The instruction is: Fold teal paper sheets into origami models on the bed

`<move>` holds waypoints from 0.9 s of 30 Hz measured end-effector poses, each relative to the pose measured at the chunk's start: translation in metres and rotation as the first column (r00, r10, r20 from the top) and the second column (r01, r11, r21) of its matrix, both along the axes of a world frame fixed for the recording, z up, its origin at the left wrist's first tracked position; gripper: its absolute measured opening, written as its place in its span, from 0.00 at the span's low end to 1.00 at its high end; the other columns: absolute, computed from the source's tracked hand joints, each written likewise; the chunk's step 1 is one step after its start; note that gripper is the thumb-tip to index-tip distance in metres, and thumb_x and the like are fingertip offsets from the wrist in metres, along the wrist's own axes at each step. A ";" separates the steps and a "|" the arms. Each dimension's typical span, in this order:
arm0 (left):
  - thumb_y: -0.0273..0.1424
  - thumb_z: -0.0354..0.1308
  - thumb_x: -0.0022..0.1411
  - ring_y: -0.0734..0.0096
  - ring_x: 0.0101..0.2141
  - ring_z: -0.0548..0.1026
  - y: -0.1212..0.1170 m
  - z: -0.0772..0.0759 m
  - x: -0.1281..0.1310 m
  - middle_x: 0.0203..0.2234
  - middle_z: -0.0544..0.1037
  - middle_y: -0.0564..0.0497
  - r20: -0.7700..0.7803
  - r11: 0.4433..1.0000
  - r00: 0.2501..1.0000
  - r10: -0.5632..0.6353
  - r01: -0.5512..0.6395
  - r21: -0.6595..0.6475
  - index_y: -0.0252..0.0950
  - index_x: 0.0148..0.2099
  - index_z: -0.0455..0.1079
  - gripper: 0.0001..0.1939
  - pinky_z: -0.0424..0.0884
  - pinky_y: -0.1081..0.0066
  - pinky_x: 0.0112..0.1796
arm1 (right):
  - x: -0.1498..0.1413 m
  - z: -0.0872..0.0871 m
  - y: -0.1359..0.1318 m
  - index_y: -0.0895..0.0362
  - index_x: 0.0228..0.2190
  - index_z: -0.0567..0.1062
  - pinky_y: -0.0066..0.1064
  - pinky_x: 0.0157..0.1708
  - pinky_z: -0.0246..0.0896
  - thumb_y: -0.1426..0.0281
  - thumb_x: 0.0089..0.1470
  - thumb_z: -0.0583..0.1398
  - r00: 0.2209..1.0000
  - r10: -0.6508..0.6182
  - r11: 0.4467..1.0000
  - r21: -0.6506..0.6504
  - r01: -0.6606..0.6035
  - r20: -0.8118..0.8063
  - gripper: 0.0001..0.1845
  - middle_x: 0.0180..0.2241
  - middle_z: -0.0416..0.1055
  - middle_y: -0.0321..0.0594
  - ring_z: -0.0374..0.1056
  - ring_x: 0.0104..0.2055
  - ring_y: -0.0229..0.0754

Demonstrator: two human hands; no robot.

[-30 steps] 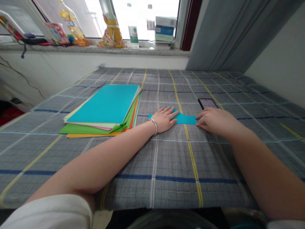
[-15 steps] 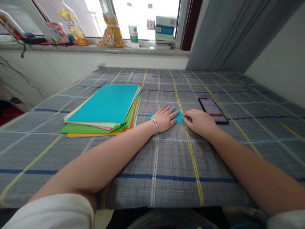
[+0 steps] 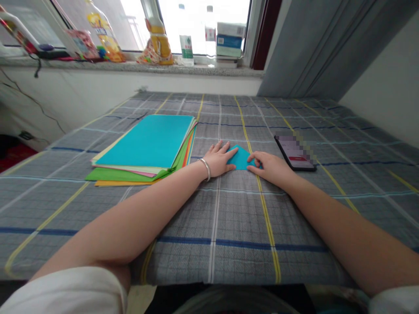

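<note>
A small piece of turquoise paper (image 3: 240, 158), now a roughly triangular folded shape, lies on the grey checked cloth (image 3: 235, 209). My left hand (image 3: 216, 159) rests flat with its fingers spread, its fingertips against the paper's left side. A silver bangle (image 3: 205, 169) circles that wrist. My right hand (image 3: 271, 168) is at the paper's right tip, with its fingers and thumb closing on the paper. Part of the paper is hidden under the fingers of both hands.
To the left of my left hand lies a stack of coloured paper (image 3: 144, 144) with a turquoise top sheet. A phone (image 3: 295, 152) lies to the right of my right hand. Bottles and boxes stand on the windowsill (image 3: 131, 67) beyond the cloth.
The paper has gone from a long strip to a shorter triangular shape, its right part folded inward. My right hand has moved left, uncovering more of the phone.
</note>
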State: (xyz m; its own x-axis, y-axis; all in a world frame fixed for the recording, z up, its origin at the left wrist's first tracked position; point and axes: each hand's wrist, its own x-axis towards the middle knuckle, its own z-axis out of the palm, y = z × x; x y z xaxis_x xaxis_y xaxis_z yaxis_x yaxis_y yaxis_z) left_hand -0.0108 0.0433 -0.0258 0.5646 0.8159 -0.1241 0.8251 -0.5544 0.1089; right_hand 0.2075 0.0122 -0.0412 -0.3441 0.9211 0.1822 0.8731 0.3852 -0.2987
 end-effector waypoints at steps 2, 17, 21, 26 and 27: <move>0.44 0.50 0.67 0.41 0.68 0.37 0.002 0.003 -0.008 0.70 0.42 0.41 -0.013 1.000 1.000 0.015 -0.015 -0.004 0.42 0.73 0.41 0.38 0.44 0.43 0.63 | 0.001 0.000 0.001 0.53 0.38 0.74 0.31 0.27 0.52 0.64 0.53 0.62 1.000 0.006 1.000 -0.002 -0.006 -0.007 0.10 0.29 0.70 0.34 0.65 0.30 0.39; 0.50 0.57 0.60 0.32 0.67 0.34 0.019 0.015 -0.067 0.71 0.42 0.43 -0.095 0.994 0.992 0.083 -0.089 -0.062 0.48 0.72 0.45 0.43 0.44 0.37 0.61 | 0.004 0.002 0.003 0.52 0.40 0.75 0.30 0.27 0.53 0.64 0.54 0.62 0.999 0.033 0.999 -0.034 -0.034 -0.025 0.11 0.27 0.71 0.34 0.65 0.29 0.39; 0.49 0.58 0.59 0.34 0.68 0.36 0.022 0.017 -0.073 0.70 0.43 0.44 -0.113 0.992 0.989 0.092 -0.100 -0.071 0.50 0.71 0.46 0.43 0.42 0.38 0.61 | 0.005 0.001 0.004 0.53 0.40 0.76 0.31 0.28 0.53 0.64 0.54 0.62 0.999 0.036 0.998 -0.048 -0.037 -0.030 0.11 0.27 0.70 0.33 0.64 0.28 0.39; 0.46 0.58 0.59 0.38 0.68 0.40 0.024 0.021 -0.079 0.70 0.43 0.46 -0.085 0.994 0.995 0.045 -0.053 -0.098 0.51 0.71 0.46 0.41 0.45 0.40 0.61 | 0.008 0.000 0.002 0.53 0.40 0.77 0.34 0.36 0.60 0.65 0.54 0.62 0.992 0.121 0.990 0.070 -0.120 -0.017 0.11 0.33 0.73 0.38 0.68 0.36 0.42; 0.44 0.58 0.60 0.39 0.68 0.39 0.023 0.021 -0.080 0.71 0.42 0.46 -0.079 0.994 0.997 0.022 -0.030 -0.107 0.52 0.71 0.45 0.41 0.46 0.41 0.62 | 0.008 0.000 0.001 0.52 0.39 0.78 0.35 0.40 0.61 0.65 0.55 0.62 0.988 0.154 0.982 0.110 -0.152 -0.005 0.10 0.36 0.73 0.39 0.68 0.40 0.44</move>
